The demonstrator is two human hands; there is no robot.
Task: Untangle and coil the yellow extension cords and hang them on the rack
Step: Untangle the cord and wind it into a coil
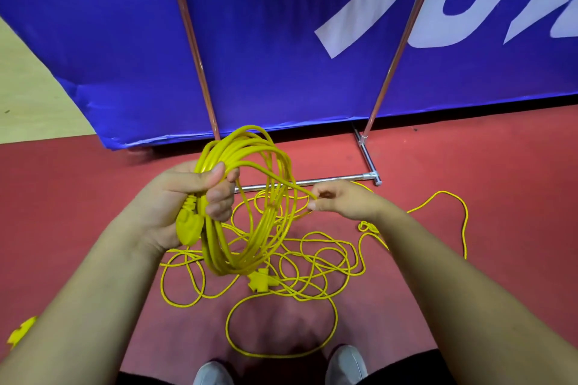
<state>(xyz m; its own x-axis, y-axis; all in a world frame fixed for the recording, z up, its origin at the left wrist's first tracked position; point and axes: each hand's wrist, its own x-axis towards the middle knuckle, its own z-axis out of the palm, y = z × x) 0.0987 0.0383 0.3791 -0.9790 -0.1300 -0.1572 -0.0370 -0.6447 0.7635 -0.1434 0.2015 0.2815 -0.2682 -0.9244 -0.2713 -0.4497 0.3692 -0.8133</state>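
My left hand (187,197) grips a coil of yellow extension cord (250,216) made of several loops, with its yellow plug (187,228) against my palm. My right hand (341,201) pinches a strand of the same cord just right of the coil. Below the hands, a tangled yellow cord (312,266) lies spread on the red floor, with a yellow multi-way socket (261,281) in its middle. One loose strand (453,200) trails off to the right. The rack's chrome base bar (328,180) lies on the floor behind the coil; its two uprights (194,50) rise out of view.
A blue banner (281,40) with white lettering hangs behind the rack. Another yellow plug (20,333) lies at the lower left on the red floor (469,150). My grey shoes (345,364) show at the bottom edge. Pale flooring (28,87) is at the far left.
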